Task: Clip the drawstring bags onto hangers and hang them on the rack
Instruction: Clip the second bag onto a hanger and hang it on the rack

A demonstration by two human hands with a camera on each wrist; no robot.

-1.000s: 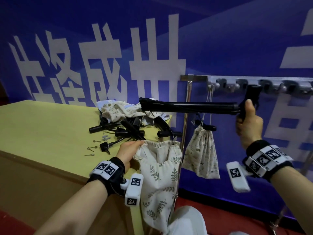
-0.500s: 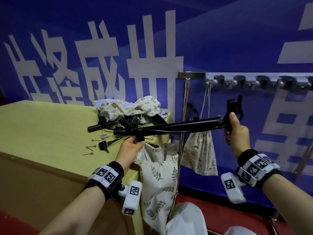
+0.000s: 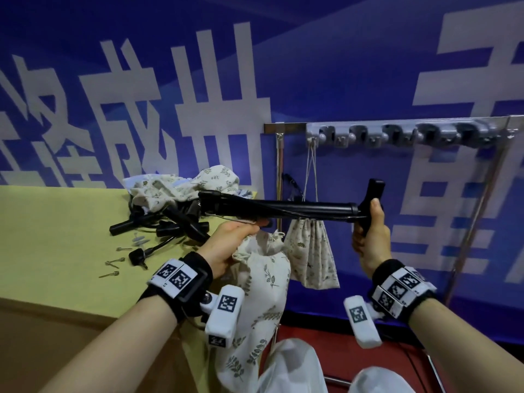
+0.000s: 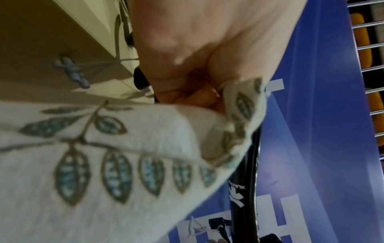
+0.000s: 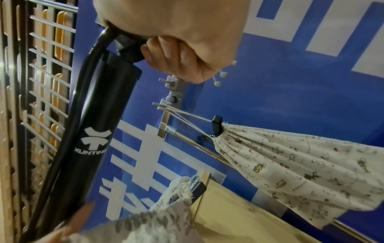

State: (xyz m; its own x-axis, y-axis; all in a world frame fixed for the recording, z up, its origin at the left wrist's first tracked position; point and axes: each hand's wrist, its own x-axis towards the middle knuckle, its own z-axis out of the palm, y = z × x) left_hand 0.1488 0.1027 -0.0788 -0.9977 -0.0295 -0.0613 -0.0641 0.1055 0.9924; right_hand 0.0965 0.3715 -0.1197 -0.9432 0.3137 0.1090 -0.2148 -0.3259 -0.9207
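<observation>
A person's right hand (image 3: 368,239) grips the handle of a black pump-like tube (image 3: 283,208) held level off the bench's (image 3: 56,222) right edge, while the left hand (image 3: 229,245) pinches the mouth of a leaf-print drawstring bag (image 3: 255,293) under it. Another bag (image 3: 310,256) hangs from the rack (image 3: 397,133).

Yellow table (image 3: 56,228), bags (image 3: 181,182), black pumps (image 3: 170,222), pins (image 3: 114,262)

A yellow table (image 3: 51,222) stands before a blue banner (image 3: 340,80) with white characters.
</observation>
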